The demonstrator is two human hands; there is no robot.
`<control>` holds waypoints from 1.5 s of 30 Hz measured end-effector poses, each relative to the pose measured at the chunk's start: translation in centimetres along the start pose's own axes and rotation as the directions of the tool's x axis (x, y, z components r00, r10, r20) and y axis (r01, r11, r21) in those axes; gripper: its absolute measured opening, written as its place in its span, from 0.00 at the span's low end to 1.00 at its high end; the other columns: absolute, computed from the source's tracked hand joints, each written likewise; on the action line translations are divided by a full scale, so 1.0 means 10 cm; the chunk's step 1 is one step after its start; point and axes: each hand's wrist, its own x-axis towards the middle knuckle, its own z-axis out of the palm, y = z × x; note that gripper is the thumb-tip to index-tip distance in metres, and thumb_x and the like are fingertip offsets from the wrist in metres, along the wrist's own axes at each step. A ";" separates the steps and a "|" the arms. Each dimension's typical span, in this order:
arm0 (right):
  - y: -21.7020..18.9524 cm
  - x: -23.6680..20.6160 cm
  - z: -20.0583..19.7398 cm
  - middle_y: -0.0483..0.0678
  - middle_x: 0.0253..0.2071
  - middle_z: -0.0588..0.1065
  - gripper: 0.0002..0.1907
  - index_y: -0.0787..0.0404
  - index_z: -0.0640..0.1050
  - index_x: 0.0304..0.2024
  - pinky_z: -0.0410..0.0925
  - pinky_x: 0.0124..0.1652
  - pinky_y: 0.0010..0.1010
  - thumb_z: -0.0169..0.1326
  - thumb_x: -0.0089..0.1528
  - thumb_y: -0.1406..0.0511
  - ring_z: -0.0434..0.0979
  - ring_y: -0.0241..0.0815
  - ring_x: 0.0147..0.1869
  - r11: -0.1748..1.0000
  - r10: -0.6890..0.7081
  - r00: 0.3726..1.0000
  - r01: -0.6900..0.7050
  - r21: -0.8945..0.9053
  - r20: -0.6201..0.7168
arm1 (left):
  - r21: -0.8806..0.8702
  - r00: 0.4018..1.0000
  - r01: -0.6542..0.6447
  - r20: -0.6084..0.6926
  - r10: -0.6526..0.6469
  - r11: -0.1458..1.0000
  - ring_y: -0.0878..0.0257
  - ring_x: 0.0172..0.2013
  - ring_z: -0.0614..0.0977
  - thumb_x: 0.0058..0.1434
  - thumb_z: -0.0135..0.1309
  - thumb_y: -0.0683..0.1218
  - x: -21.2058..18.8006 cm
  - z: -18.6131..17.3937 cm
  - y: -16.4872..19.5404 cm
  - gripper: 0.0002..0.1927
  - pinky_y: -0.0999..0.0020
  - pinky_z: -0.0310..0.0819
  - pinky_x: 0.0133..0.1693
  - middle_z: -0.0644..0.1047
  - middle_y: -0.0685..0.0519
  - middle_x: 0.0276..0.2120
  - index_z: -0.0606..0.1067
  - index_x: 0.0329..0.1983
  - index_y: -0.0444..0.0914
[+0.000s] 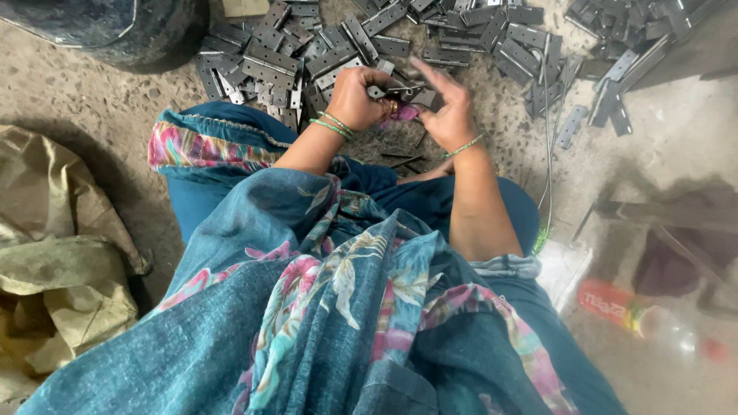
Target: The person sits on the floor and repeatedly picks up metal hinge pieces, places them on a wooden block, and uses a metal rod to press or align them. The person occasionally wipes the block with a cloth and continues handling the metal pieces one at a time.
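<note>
Gripping a small grey metal hinge (pixel 400 91) at upper centre, left hand (pixel 355 96) clenched round one end, right hand (pixel 450 111) pinching the other with fingers spread, seemingly to steady it. Flat, dull steel hinges (pixel 307 46) heaped on the gritty floor (pixel 92 100) within reach. Plastic bottle (pixel 653 319) lower right.

Hinge (pixel 401 92): grey metal, small — being held above the floor between both hands.
Pose: lying roughly level, partly hidden by fingers.
Place: hanging just before the hinge pile (pixel 430 38).
</note>
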 end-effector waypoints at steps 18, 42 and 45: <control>0.92 -0.04 0.40 0.61 0.46 0.80 0.36 0.42 0.75 0.67 0.78 0.39 0.35 0.57 0.61 0.79 0.83 0.51 0.39 0.874 0.124 0.986 -0.163 -0.458 -0.113 | -0.256 0.952 0.160 -0.215 -0.217 0.953 0.62 0.47 0.86 0.57 0.63 0.32 -0.30 -0.67 -0.59 0.14 0.70 0.80 0.52 0.85 0.48 0.45 0.80 0.47 0.32; 0.80 -0.02 0.45 0.56 0.46 0.80 0.37 0.44 0.69 0.71 0.75 0.44 0.41 0.55 0.63 0.78 0.82 0.57 0.42 0.907 0.073 0.961 -0.175 -0.382 -0.265 | -0.071 0.895 0.348 -0.271 -0.354 0.935 0.63 0.41 0.88 0.53 0.62 0.34 -0.40 -0.75 -0.76 0.14 0.70 0.81 0.45 0.86 0.49 0.39 0.83 0.43 0.36; 0.81 -0.13 0.54 0.60 0.46 0.79 0.42 0.47 0.69 0.71 0.73 0.43 0.45 0.58 0.54 0.76 0.80 0.63 0.45 0.857 0.088 0.992 -0.123 -0.501 -0.092 | -0.123 0.891 0.361 -0.248 -0.381 0.925 0.63 0.40 0.88 0.55 0.64 0.36 -0.40 -0.74 -0.73 0.12 0.70 0.81 0.45 0.85 0.50 0.39 0.83 0.43 0.38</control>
